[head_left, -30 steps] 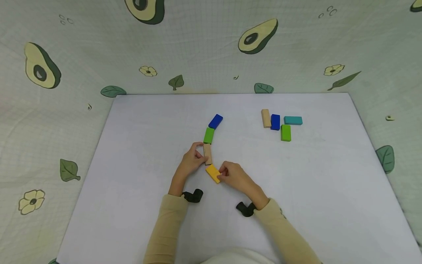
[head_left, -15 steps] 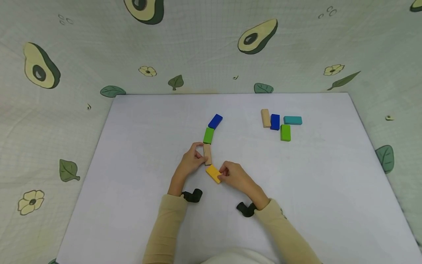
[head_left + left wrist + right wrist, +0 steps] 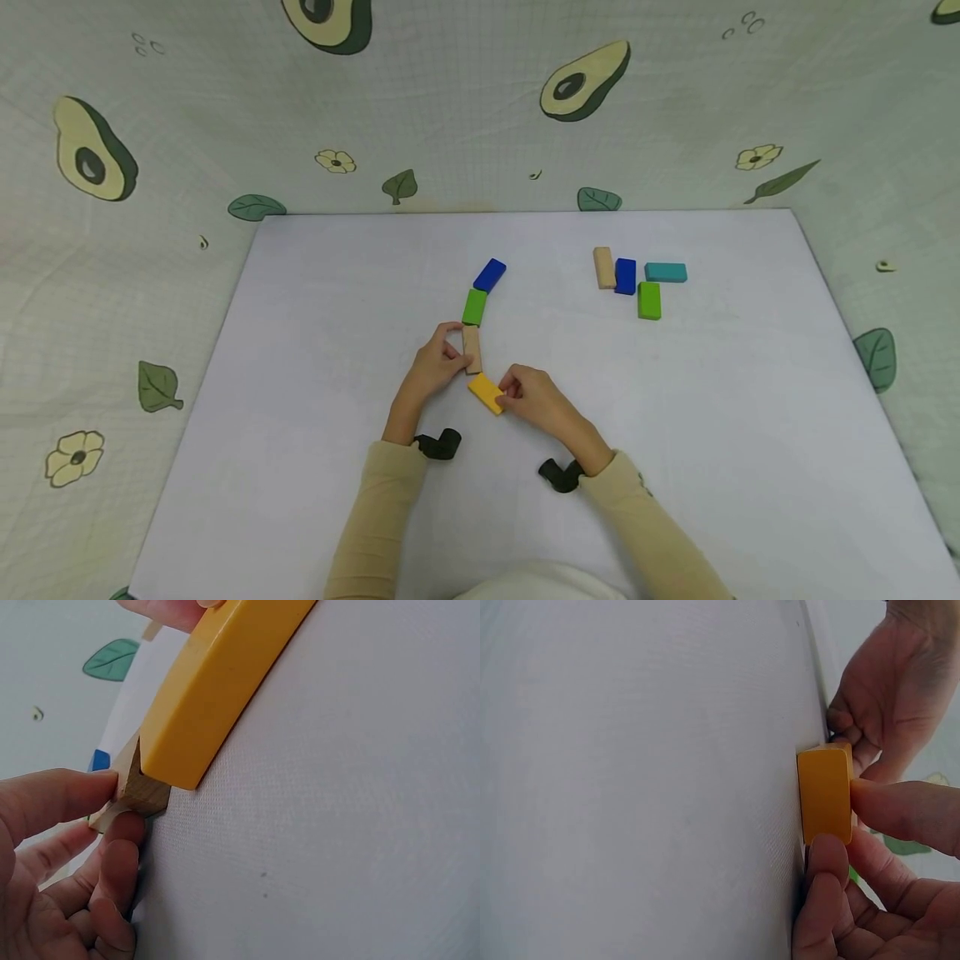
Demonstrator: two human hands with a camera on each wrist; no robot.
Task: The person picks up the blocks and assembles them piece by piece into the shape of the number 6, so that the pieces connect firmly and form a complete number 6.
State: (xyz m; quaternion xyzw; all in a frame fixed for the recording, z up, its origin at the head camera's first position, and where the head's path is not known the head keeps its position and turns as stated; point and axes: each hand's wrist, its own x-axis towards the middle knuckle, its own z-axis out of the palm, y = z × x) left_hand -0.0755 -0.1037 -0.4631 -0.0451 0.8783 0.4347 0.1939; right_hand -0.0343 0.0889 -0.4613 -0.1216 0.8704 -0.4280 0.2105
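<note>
Several rectangular blocks form a bent line on the white table: blue, green, natural wood and yellow. The left hand holds the natural wood block from its left side, thumb near the front end and a finger at the far end. At the near end of the line, the right hand pinches the yellow block, which lies slanted. In the left wrist view a corner of the yellow block meets the end of the wood block. The right wrist view shows the yellow block's end face between thumb and fingers.
At the back right lie a second wood block, a blue block, a teal block and a green block, grouped closely. A cloth with avocado prints surrounds the white table. Black wrist cameras extend from both sleeves.
</note>
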